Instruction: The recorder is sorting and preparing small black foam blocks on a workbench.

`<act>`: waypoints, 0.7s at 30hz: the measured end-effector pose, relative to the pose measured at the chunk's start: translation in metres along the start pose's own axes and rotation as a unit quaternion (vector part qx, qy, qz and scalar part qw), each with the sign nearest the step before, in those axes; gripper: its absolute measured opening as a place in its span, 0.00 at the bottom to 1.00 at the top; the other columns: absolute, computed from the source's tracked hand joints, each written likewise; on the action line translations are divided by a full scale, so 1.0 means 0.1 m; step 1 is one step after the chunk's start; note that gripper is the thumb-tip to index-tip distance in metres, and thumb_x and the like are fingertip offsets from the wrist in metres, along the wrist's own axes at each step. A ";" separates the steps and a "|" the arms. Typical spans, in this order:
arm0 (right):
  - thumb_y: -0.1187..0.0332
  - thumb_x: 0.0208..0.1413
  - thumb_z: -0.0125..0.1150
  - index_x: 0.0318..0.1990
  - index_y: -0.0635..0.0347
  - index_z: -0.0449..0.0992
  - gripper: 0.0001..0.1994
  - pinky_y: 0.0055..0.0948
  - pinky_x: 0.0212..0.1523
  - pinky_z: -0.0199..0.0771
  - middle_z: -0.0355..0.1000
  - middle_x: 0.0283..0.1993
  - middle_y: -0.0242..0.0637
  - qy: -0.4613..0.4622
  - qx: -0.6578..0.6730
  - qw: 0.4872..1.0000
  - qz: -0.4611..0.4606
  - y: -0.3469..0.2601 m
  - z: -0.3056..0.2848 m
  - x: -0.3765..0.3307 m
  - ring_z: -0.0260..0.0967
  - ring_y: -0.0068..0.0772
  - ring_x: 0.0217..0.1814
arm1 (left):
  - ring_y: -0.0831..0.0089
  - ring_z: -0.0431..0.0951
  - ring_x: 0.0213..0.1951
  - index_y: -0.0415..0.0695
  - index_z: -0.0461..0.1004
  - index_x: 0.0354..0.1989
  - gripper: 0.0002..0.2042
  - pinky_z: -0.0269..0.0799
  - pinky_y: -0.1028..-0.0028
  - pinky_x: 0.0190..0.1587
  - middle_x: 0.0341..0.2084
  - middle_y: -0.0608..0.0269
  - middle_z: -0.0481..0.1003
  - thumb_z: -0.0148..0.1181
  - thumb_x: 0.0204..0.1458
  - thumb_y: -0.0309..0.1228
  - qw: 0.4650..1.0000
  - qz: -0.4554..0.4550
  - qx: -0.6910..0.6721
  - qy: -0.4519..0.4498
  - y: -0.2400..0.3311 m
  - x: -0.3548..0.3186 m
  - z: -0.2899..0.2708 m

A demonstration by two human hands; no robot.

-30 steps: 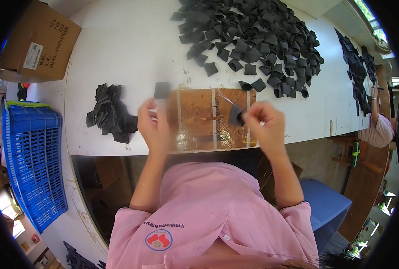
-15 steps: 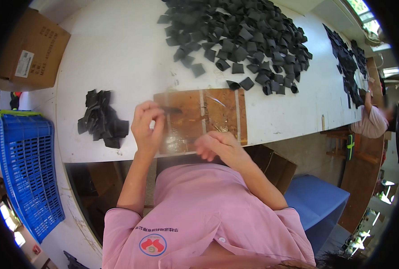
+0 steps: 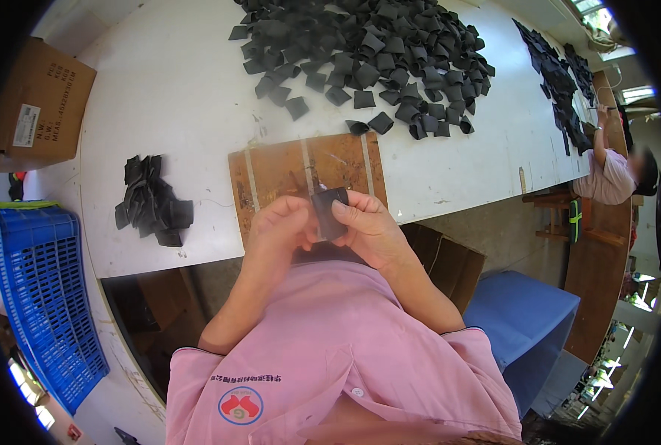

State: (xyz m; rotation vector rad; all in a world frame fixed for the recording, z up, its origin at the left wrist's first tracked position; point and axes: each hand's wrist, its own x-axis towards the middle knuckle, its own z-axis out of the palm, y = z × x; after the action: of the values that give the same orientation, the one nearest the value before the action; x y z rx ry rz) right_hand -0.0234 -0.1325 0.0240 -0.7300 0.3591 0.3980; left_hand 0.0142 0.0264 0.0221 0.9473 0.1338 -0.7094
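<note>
A small black fabric piece (image 3: pixel 329 213), folded or tube-like, is held up over the near edge of the wooden board (image 3: pixel 271 167). My right hand (image 3: pixel 369 228) pinches it, the thumb lying across its face and the fingers behind. My left hand (image 3: pixel 280 228) is closed at the piece's left edge, its fingertips bent in and slightly blurred. To the left on the white table lies a small heap of flat black strips (image 3: pixel 152 200). Beyond the board spreads a large pile of similar short black pieces (image 3: pixel 375 67).
At the left are a cardboard box (image 3: pixel 37 104) and a blue plastic crate (image 3: pixel 48 297). A blue stool-like block (image 3: pixel 520 319) and an opened carton (image 3: pixel 442 263) stand low on the right. Another person (image 3: pixel 609 174) sits at the far right near more black strips (image 3: pixel 560 89).
My left hand, with a dark piece at its fingertips, has come down and right to meet my right hand. The right hand now grips the black piece. The whole view has shifted slightly.
</note>
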 end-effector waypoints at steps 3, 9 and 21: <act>0.65 0.50 0.57 0.37 0.59 0.72 0.10 0.16 0.26 0.63 0.70 0.30 0.28 -0.008 0.000 1.000 0.012 0.04 -0.08 -0.01 0.65 0.16 0.29 | 0.79 0.70 0.19 0.39 0.69 0.29 0.06 0.65 0.83 0.21 0.18 0.63 0.71 0.54 0.47 0.28 0.998 -0.030 0.039 -0.026 0.02 0.02 -0.02; 0.67 0.48 0.58 0.36 0.60 0.72 0.10 0.17 0.26 0.63 0.69 0.27 0.28 -0.001 -0.026 0.999 0.031 0.02 -0.09 -0.03 0.64 0.18 0.27 | 0.81 0.69 0.18 0.39 0.70 0.28 0.03 0.63 0.85 0.20 0.17 0.66 0.71 0.56 0.45 0.24 0.996 -0.043 0.083 0.001 0.00 0.04 -0.03; 0.76 0.41 0.59 0.29 0.64 0.71 0.05 0.26 0.22 0.64 0.64 0.26 0.37 0.167 -0.529 0.714 -0.427 0.21 0.14 0.05 0.65 0.33 0.23 | 0.88 0.66 0.19 0.37 0.68 0.28 0.02 0.61 0.88 0.21 0.22 0.67 0.71 0.51 0.46 0.18 0.777 0.341 0.508 0.148 -0.30 0.02 0.11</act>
State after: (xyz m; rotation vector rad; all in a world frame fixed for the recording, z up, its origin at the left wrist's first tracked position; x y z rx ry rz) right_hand -0.0264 -0.1074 0.0190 -2.0077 0.0535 -0.5159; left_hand -0.0046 0.0057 0.0066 2.0094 -0.3602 0.1353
